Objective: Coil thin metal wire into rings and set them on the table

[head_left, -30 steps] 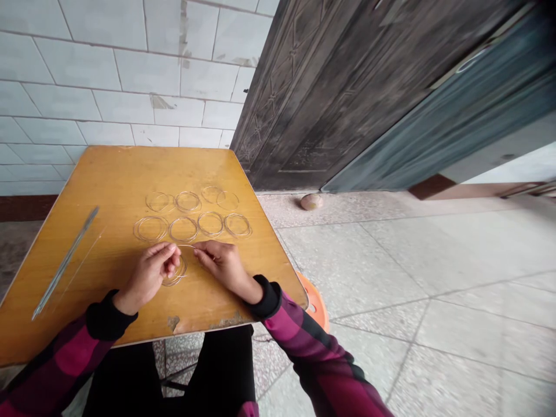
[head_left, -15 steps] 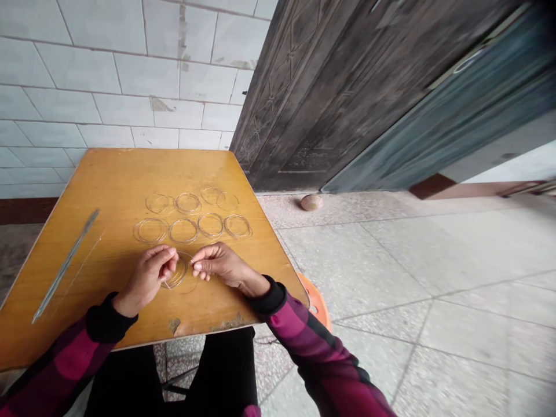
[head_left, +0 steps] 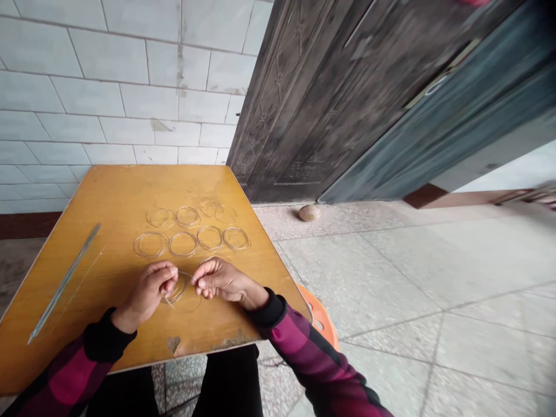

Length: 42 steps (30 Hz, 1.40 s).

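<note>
Holding a small coil of fine wire point(head_left: 178, 291) in the curled fingers point(head_left: 167, 277) of the left hand point(head_left: 145, 295), near the front edge of a yellow wooden bench point(head_left: 125, 191), midway along. Bringing the right hand point(head_left: 223, 281) in from the right, thumb and forefinger pressed together at a loose stretch of the wire just beside the coil; the strand is too thin to follow all the way into the grip. Compared with a second ago, right fingertips sitting level with the coil rather than further up the bench. Short wire end point(head_left: 169, 303) poking out below the left fingers, towards the front edge.

Lying ahead of the hands, toward the back edge: eight wire rings point(head_left: 183, 244) in two rows of four, flat on the bench, some just touching. Along the left edge, a long flat metal strip point(head_left: 65, 284), tilted across the corner. Beyond the back edge, a white tiled wall point(head_left: 108, 87) and a dark wooden door point(head_left: 295, 104); by the right front corner, an orange plastic stool point(head_left: 320, 324), and on the floor a small stone point(head_left: 309, 213).
</note>
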Available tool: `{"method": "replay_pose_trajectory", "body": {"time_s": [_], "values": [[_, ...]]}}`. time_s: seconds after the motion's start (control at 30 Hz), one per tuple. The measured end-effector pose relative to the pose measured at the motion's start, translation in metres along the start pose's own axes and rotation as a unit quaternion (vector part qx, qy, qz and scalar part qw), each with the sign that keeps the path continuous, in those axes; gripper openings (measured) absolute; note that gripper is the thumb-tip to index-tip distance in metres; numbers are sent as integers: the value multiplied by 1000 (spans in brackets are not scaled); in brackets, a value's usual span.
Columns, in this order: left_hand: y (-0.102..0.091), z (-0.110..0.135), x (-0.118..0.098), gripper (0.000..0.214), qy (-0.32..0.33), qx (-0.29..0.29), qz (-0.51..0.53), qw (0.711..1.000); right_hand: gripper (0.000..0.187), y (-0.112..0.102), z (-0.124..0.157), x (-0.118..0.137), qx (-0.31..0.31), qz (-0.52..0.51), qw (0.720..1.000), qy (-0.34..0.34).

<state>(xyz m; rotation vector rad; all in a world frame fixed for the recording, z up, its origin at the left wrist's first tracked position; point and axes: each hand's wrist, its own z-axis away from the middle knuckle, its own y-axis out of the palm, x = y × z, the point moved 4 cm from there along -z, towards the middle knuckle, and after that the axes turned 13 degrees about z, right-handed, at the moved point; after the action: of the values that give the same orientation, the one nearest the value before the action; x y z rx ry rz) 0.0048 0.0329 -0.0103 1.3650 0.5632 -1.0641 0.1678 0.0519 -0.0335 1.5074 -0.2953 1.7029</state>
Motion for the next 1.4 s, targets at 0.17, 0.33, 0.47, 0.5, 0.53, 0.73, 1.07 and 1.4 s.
{"method": "replay_pose_trajectory", "body": {"time_s": [0.17,0.33,0.47,0.5,0.53,0.73,1.07,1.4], "values": [[1,1,0,35,-12,47,16,999,30,2,0,-3,43,-41,998,23],[-2,1,1,30,-22,49,-8,999,28,8,2,-3,77,-59,994,43],[-2,0,1,27,-19,44,-32,998,30,11,2,-4,78,-45,995,50],[-2,0,1,26,-20,45,-35,998,29,12,2,-4,77,-41,995,49],[-1,0,1,26,-20,46,-38,998,28,12,2,-5,74,-37,995,47],[1,3,-2,28,40,20,-60,997,24,12,-1,-4,28,-38,999,11],[13,14,-2,106,399,166,-482,762,25,10,-3,0,6,-156,987,-34],[12,16,-8,87,411,118,-450,784,27,14,-3,0,5,-169,984,-54]]}}
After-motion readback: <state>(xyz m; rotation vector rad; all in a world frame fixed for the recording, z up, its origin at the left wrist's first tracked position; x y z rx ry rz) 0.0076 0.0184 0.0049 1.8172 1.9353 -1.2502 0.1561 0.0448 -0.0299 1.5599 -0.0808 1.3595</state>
